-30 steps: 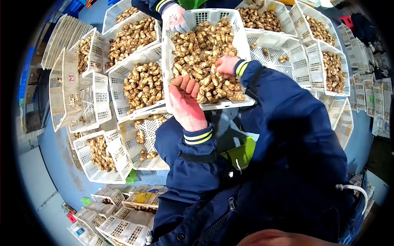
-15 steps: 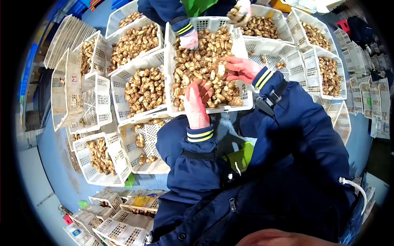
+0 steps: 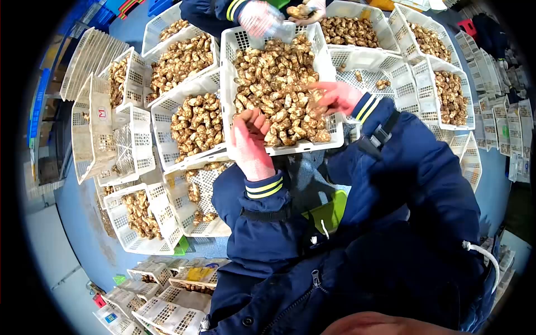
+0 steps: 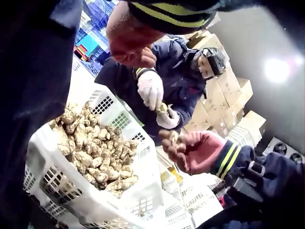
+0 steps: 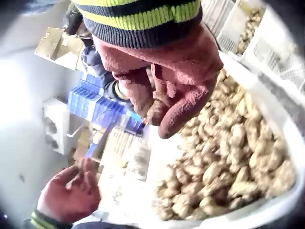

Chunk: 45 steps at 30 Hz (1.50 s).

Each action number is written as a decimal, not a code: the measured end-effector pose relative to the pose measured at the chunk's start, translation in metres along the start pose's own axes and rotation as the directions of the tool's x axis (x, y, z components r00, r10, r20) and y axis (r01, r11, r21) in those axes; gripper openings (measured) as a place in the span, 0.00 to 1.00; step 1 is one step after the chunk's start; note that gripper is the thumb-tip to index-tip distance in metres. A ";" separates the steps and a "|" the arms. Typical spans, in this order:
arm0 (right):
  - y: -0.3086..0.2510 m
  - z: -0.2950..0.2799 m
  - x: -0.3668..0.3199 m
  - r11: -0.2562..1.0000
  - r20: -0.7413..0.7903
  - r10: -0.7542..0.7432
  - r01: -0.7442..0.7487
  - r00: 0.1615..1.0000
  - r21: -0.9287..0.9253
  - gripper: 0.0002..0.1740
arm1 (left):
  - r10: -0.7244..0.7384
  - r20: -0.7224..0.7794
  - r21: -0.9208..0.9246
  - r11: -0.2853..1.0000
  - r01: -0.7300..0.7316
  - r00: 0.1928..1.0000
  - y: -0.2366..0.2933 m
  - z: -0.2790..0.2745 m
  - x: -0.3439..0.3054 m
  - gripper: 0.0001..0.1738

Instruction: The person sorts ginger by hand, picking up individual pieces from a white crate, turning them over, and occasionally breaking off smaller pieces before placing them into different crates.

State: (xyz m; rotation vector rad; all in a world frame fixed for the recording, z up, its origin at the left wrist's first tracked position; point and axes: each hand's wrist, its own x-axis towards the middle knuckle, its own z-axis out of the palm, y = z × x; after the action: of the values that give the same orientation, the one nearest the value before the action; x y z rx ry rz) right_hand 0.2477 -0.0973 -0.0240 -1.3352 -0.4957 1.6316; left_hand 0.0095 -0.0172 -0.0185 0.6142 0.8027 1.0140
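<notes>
A white crate full of knobbly brown tubers stands before me. My left hand, in a pink glove, is palm up over its near left edge, fingers loosely curled; in the right wrist view the left hand holds nothing. At the crate's right side my right hand is raised above the tubers. The left wrist view shows the right hand pinching a small tuber in its fingers. That piece is partly hidden by the glove in the right wrist view.
Across the crate, another person's gloved hands are at the far rim, one with a tuber. Crates of tubers stand on the left, with more on the right. A nearly bare crate adjoins the right side.
My right hand has moved right from among the tubers and turned, now with a piece in its fingers. The left hand has shifted only slightly. The other person's hand has left the tubers.
</notes>
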 end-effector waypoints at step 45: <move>0.057 0.058 0.115 -0.251 -0.070 0.203 -0.017 0.977 -0.968 0.26 | 0.023 -0.049 -0.081 0.996 -0.027 0.999 0.009 0.005 -0.007 0.22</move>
State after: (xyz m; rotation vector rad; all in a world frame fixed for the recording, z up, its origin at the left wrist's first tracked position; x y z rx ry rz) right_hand 0.1752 -0.0130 -0.1108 -2.4839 -2.2846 1.1749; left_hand 0.0074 -0.0202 -0.0071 0.5327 0.7932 1.0828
